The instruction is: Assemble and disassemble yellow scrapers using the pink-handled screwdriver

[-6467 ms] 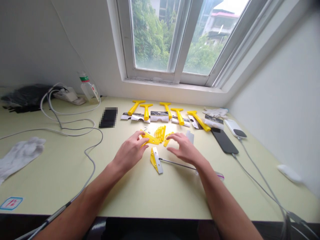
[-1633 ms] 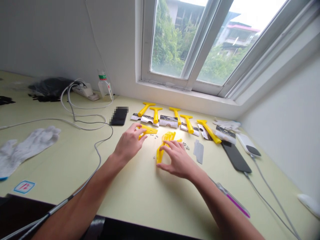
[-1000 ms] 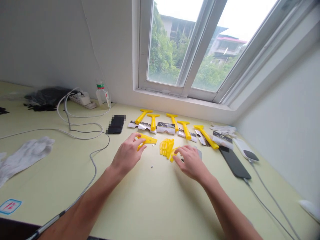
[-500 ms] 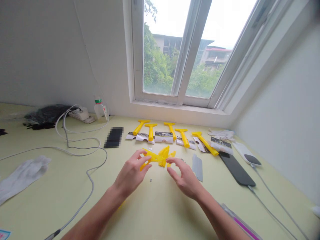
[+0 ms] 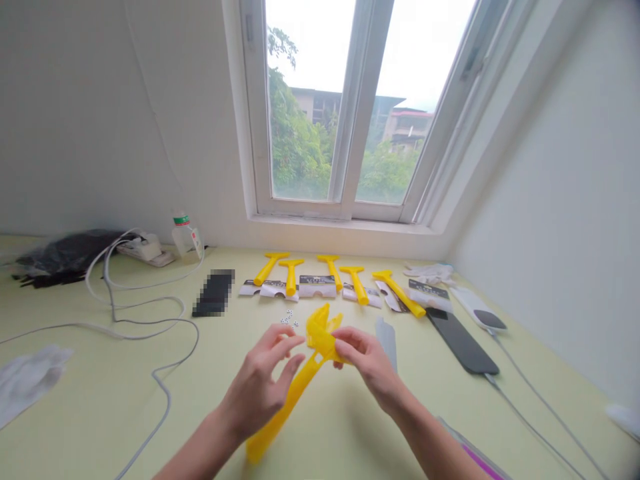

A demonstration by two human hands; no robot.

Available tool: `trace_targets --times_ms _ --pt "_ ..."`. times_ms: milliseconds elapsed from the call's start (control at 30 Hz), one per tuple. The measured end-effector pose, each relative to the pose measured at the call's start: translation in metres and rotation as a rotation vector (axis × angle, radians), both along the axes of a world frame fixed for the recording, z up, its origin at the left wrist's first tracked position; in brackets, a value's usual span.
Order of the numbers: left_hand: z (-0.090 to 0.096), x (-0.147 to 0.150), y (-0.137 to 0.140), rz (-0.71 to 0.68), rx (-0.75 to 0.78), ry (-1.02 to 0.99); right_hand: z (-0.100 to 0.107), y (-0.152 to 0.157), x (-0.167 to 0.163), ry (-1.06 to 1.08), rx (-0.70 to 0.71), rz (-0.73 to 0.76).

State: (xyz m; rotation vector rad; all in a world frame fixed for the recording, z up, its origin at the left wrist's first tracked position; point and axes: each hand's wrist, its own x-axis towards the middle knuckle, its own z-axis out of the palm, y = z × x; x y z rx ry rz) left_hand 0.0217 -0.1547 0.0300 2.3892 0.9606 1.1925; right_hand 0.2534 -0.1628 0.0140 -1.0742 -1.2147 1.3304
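Note:
A long yellow plastic scraper handle [image 5: 300,390] slants from the lower left up to its wide head. My right hand [image 5: 367,363] pinches that head between thumb and fingers. Close to the handle's upper part is my left hand [image 5: 270,370], thumb and forefinger apart, with nothing visible between them. The left hand covers part of the handle's edge. Behind the head lie loose yellow plastic pieces [image 5: 317,325], partly hidden by it. Several small metal nuts [image 5: 288,319] lie beyond my left fingers. A grey flat plate [image 5: 387,339] lies beyond my right hand.
Several yellow scrapers [image 5: 355,285] and printed cards [image 5: 319,287] line the back of the table. To the right are a black phone [image 5: 463,341] and a white device [image 5: 477,308], both cabled. Leftward are a bottle [image 5: 187,240], looping cables [image 5: 165,387] and a white cloth [image 5: 33,380].
The scraper handle's head has swung right and nearer me, its handle now in fuller view. My right hand has closed on the head; my left fingers have let go. The camera view has shifted slightly.

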Motion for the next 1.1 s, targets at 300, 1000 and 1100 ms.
trace_targets --times_ms 300,1000,1100 --pt "-0.019 -0.010 0.018 -0.182 -0.315 0.392 0.002 0.018 0.041 0.068 -0.019 -0.305" --pt "-0.058 0.006 0.089 0.103 -0.040 0.353 0.001 0.007 0.021 0.209 -0.085 -0.038" --pt "-0.060 0.005 0.091 0.061 -0.102 0.341 -0.004 0.008 0.015 0.153 -0.107 -0.106"
